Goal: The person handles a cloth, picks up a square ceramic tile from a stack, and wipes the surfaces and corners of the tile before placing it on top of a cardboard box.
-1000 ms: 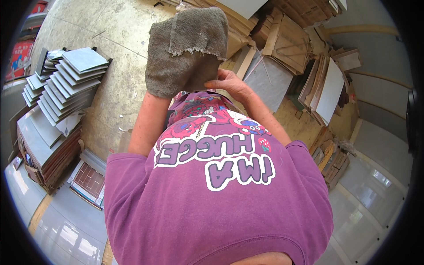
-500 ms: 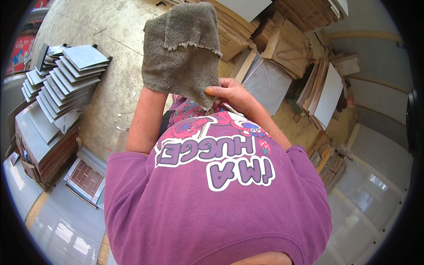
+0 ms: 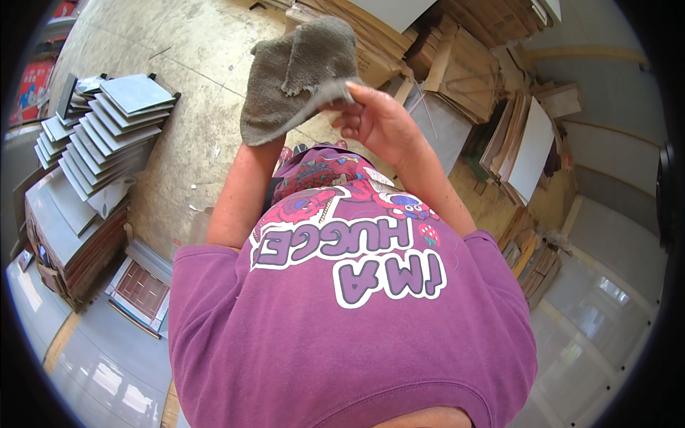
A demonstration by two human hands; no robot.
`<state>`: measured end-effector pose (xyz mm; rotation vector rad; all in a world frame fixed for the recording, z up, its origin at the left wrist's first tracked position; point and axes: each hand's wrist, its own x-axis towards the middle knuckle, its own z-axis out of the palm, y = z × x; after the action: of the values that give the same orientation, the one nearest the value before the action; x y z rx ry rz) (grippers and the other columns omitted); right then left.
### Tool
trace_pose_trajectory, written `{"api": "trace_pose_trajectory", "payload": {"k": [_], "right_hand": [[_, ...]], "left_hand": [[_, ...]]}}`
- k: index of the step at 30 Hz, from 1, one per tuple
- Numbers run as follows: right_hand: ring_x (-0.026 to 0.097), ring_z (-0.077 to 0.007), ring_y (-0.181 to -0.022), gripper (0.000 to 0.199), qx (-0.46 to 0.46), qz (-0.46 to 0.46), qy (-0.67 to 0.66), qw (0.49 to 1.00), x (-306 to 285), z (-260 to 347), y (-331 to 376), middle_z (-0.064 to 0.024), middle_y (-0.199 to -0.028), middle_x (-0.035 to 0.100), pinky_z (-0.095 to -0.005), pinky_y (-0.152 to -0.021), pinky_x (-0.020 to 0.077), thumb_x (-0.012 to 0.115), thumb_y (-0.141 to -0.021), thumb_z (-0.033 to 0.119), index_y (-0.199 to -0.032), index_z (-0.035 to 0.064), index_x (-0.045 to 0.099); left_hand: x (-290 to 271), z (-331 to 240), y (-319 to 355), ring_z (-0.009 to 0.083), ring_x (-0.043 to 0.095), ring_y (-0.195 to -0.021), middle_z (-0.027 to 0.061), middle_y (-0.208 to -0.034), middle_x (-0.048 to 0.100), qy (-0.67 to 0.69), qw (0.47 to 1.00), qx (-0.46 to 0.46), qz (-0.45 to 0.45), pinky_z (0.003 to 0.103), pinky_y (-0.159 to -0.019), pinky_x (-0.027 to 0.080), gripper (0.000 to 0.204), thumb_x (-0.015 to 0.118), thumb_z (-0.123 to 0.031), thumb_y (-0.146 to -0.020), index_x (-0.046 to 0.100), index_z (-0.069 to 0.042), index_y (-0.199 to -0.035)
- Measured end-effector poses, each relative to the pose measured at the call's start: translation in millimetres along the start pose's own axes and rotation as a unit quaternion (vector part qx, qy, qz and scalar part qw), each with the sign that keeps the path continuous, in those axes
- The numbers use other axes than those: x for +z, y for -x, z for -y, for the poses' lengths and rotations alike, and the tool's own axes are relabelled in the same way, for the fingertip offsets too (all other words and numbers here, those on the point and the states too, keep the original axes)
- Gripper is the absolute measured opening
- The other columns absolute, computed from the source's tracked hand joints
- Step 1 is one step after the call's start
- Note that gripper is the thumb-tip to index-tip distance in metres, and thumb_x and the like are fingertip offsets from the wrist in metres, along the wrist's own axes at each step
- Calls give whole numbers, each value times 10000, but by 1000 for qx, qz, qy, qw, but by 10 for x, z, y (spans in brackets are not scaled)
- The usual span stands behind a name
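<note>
In front of my body hangs a worn grey-brown cloth (image 3: 271, 85), with a ragged-edged flap on its upper face. My right hand (image 3: 382, 125) pinches its near right corner between thumb and forefinger and holds that edge up, so the cloth bends over. The other fingers of that hand are curled beneath. My left hand goes under the cloth; only its wrist (image 3: 265, 151) shows below the near left edge, and its fingers are hidden.
At the left, grey tiles (image 3: 132, 96) stand in a slanted rack above stacked boxes (image 3: 68, 267). Torn cardboard cartons (image 3: 464, 71), a grey slab (image 3: 435, 135) and leaning panels (image 3: 531, 153) are at the right. A concrete floor (image 3: 193, 36) lies ahead.
My right hand has moved up and away from my body, lifting the cloth's near corner. The cloth, spread flat before, is now folded over along its near edge.
</note>
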<state>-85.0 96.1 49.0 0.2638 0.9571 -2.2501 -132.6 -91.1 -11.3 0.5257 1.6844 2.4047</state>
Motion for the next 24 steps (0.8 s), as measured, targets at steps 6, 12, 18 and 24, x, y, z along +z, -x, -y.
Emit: {"api": "trace_pose_trajectory", "payload": {"k": [6, 12, 18, 24], "right_hand": [[658, -167, -949, 403, -69, -31, 105, 992, 21, 77, -3, -144, -1185, 636, -258, -738, 531, 516, -967, 224, -1307, 8, 507], [653, -118, -873, 251, -198, -197, 299, 912, -380, 182, 296, -87, -1034, 680, -223, -727, 508, 608, -929, 172, -1138, 34, 610], [623, -85, -774, 274, -282, -207, 486, 801, -303, -93, 307, 1, -923, 613, -234, -664, 496, 762, -782, 85, -1000, 72, 596], [640, -155, -707, 328, -422, -219, 639, 604, -199, -210, 126, -49, -934, 570, -288, -593, 523, 767, -705, 51, -974, 110, 589]], "left_hand": [[130, 305, 206, 221, 559, -1156, 122, -1322, 533, 127, 986, -89, -66, 350, -981, 472, 425, 536, -186, -946, 456, -49, -1340], [231, -124, 87, 215, 566, -1088, 106, -1233, 582, -392, 919, -38, -14, 350, -968, 452, 477, 690, -182, -845, 520, -36, -1266], [63, -15, 105, 225, 531, -1121, 111, -1198, 587, -427, 901, 25, -76, 348, -994, 417, 455, 689, -227, -844, 538, -43, -1232], [212, -150, 77, 228, 503, -1167, 113, -1269, 547, -326, 944, 6, -54, 352, -1028, 390, 468, 629, -240, -891, 485, -50, -1294]]}}
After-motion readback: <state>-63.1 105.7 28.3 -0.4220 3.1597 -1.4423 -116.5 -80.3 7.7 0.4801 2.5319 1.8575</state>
